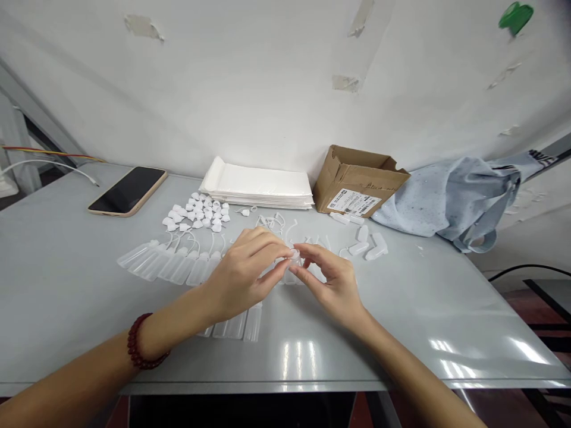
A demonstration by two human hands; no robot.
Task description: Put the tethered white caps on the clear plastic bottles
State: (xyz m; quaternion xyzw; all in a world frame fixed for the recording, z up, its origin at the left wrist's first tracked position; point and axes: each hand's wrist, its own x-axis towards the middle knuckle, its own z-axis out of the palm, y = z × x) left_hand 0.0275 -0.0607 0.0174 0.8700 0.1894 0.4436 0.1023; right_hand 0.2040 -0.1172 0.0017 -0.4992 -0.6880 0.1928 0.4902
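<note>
My left hand and my right hand meet over the middle of the table, fingertips pinched around a small translucent plastic bottle. Only its round top shows; fingers cover most of the rest. To the left, several clear squeeze bottles with thin looped straps lie in a fanned row, partly hidden behind my left hand. Nearer me, more bottles lie under my left wrist. Behind the bottles sits a pile of small white caps. Loose bottles lie right of my right hand.
A stack of white envelopes and an open cardboard box stand against the wall. At the back left is a phone near a white cable. Light blue cloth drapes at the right edge of the grey table.
</note>
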